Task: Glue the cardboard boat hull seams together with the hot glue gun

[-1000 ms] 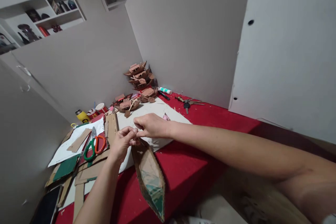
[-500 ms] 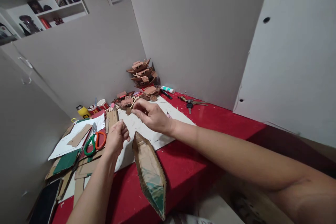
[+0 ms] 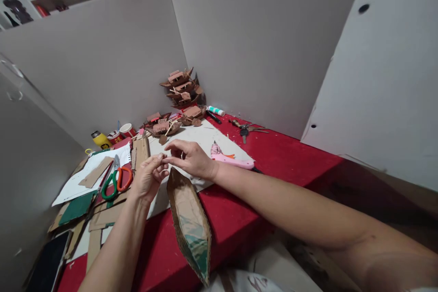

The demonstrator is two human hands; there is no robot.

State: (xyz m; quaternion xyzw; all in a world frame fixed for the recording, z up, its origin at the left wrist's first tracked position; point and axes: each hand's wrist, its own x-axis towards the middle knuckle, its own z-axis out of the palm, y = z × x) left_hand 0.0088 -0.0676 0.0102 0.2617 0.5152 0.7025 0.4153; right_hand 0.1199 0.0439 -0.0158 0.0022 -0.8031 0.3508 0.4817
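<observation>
My left hand (image 3: 150, 175) is closed in a pinch, its thumb and forefinger together on something too small to make out. Against those fingertips rests the thumb of my right hand (image 3: 191, 159), whose forefinger arches above with a gap between. Just below both hands a long cardboard boat hull (image 3: 190, 221) lies at the table's front edge, pointed at both ends, its near end green inside. Beyond my fingers, a small brown boat (image 3: 162, 127) with a ridged roof sits beside a round brown piece (image 3: 163, 139).
A pink glue gun (image 3: 232, 159) lies right of my right hand. Scissors (image 3: 118, 178) with green and orange handles rest on cardboard at left. Stacked model boats (image 3: 181, 86) stand in the back corner. Keys (image 3: 244, 132) lie on the red table (image 3: 284, 150).
My right hand has come back from near the small boats to meet my left fingertips. The glue gun, mostly hidden before, now shows. The whole view has shifted slightly.
</observation>
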